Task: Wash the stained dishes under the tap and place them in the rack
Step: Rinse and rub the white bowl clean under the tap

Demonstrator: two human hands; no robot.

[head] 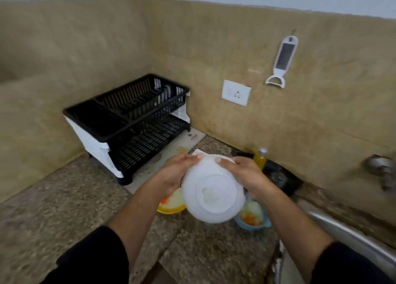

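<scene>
Up close, both hands grip a white bowl (213,194) between them, held above the counter (64,208) with its underside turned toward the camera. The left hand (175,172) wraps the bowl's left side, fingers curled over the far rim, and the right hand (246,174) clasps the right side the same way, a fingertip showing on the upper edge. Dark sleeves (92,256) cover both forearms near the bottom of the view. Just under the bowl, partly hidden by it, a yellow dish (171,204) sits on the counter to its left with orange and pale scraps inside, and a blue dish (252,219) with similar scraps sits below its right side. Beyond the bowl, a white edge (198,152) of something peeks out, too hidden to identify. Behind the bowl to the right stands a bottle of yellow liquid (260,158) against the wall. To the bowl's upper left, a black two-tier rack (128,120) with white sides stands on a pale mat (182,146) in the corner. Well to the bowl's right, a metal tap (381,172) juts from the wall above the steel sink's rim (351,236). On the wall above the bowl are a white socket (235,93) and a hanging white peeler (280,63).
</scene>
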